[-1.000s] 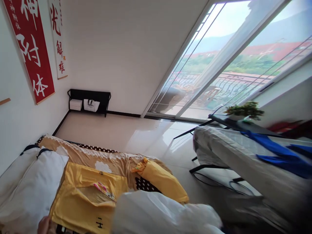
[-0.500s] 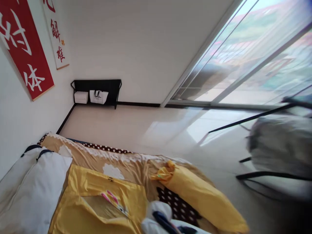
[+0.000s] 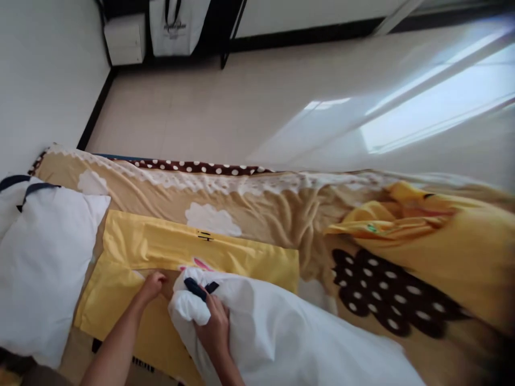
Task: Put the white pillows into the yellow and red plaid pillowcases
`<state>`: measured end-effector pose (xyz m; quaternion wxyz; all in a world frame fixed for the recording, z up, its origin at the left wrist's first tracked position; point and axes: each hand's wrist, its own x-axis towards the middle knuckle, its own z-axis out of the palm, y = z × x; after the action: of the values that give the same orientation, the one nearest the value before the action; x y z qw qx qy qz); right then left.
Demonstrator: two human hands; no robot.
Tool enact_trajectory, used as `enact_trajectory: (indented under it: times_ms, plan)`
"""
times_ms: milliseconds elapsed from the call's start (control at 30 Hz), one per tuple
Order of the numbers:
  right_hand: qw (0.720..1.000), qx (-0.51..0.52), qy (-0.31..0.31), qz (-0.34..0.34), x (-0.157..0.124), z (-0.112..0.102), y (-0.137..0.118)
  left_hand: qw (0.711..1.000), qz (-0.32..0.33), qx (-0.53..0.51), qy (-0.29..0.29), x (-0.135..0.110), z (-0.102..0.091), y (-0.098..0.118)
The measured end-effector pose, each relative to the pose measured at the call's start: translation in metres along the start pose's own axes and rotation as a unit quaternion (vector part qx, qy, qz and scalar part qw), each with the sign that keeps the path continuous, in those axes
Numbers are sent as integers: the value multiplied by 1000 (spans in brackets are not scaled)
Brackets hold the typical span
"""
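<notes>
A yellow pillowcase (image 3: 161, 252) lies flat on the bed. My left hand (image 3: 152, 284) is closed on its open edge, fingers pinching the fabric. My right hand (image 3: 213, 328) grips the bunched corner of a white pillow (image 3: 289, 338) with dark trim, holding that corner at the pillowcase's opening. The rest of the white pillow stretches toward the lower right over the bedding.
A tan blanket with white clouds (image 3: 249, 203) covers the bed. White pillows (image 3: 40, 257) lie at the left. A yellow pillow (image 3: 450, 252) sits at the right over brown dotted fabric (image 3: 386, 300). Beyond the bed lie a glossy floor (image 3: 281, 96), a white box (image 3: 124, 38) and a white bag (image 3: 177, 24).
The view has tipped down from the window to the bed. Both hands have come into view, the right one bringing the white pillow's corner to the yellow pillowcase.
</notes>
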<state>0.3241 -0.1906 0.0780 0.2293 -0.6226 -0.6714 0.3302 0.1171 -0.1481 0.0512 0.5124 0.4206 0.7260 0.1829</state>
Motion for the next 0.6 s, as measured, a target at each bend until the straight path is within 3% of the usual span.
enact_trajectory:
  times_ms: [133,267,467,600]
  plan:
    - [994,-15,-85,-65,-1,14,-38,999,46,10,-23,7,-20,-15]
    - [985,-58,-146,-73,7,39,-64,992,112,55,11,4,-39,-23]
    - [933,-159,-322,-22,38,55,-60,979,125,126,97,-4,-35,-30]
    - [934,-171,-314,1,61,62,-57,938,159,283,124,-24,-32,-20]
